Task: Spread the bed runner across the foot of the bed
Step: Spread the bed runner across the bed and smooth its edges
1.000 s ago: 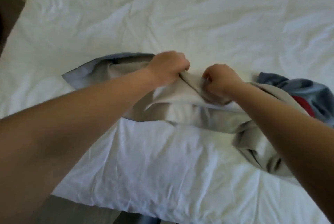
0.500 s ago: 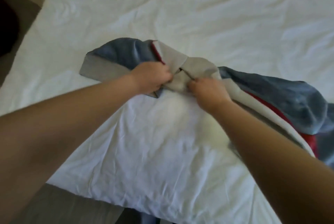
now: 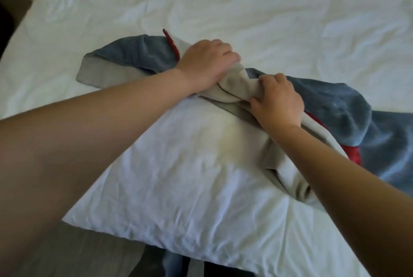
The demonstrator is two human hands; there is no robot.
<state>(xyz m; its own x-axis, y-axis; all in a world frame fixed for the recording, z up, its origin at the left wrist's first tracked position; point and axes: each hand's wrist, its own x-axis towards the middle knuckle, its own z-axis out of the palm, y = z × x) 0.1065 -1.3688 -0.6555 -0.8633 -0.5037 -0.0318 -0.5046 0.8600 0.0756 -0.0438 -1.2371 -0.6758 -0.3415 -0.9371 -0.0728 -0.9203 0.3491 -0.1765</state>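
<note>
The bed runner [image 3: 138, 57] is a bunched strip of cloth, blue on one face, beige on the other, with a red trim. It lies crumpled across the white bed [image 3: 245, 4] from centre left to the right edge of the view. My left hand [image 3: 206, 62] is closed on a beige fold near the runner's middle. Just to its right, my right hand [image 3: 278, 102] pinches the same beige fold. My right forearm hides part of the runner's right half.
The bed's near corner [image 3: 156, 227] points toward me at the bottom, with brown floor [image 3: 85, 252] below it and along the upper left edge. Wrinkled white sheet stretches beyond the runner.
The runner has been turned and pulled so that more of its blue face shows on both sides. Both hands have stayed close together on the beige fold and shifted slightly right.
</note>
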